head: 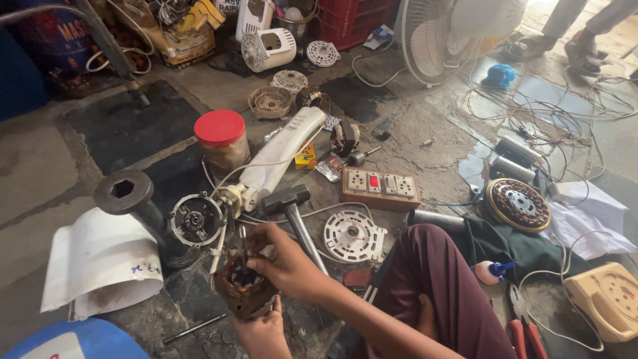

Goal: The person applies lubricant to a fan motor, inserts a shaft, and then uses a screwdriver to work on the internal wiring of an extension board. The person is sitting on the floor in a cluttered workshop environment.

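Gripping a thin metal tool (pixel 243 247), the right hand (pixel 284 264) pokes its tip down into the copper windings of a stator (pixel 244 290), which sits low over the floor near its near edge, left of the person's maroon-clad knee (pixel 435 279). The left hand (pixel 264 334) cups the stator from below, fingers closed against its underside. Just behind the stator lies a hammer (pixel 287 199), its handle running toward the right wrist, and left of that a round motor housing (pixel 195 220) joined to a white fan neck (pixel 282 156). A dark pipe stand (pixel 127 194) rises beside the housing, with a curled white sheet (pixel 100 259) at its left. A white vented cover (pixel 353 235) lies just right of the hammer handle, and behind it a wooden switchboard (pixel 380 188) with sockets. Farther back stands a jar (pixel 222 141) with a red lid. To the right, a round rotor plate (pixel 518 204) rests on dark cloth, red pliers (pixel 523 329) lie by the knee, and a beige cover (pixel 609 299) sits at the floor's right edge. A thin rod (pixel 194 328) lies on the floor left of the left hand.
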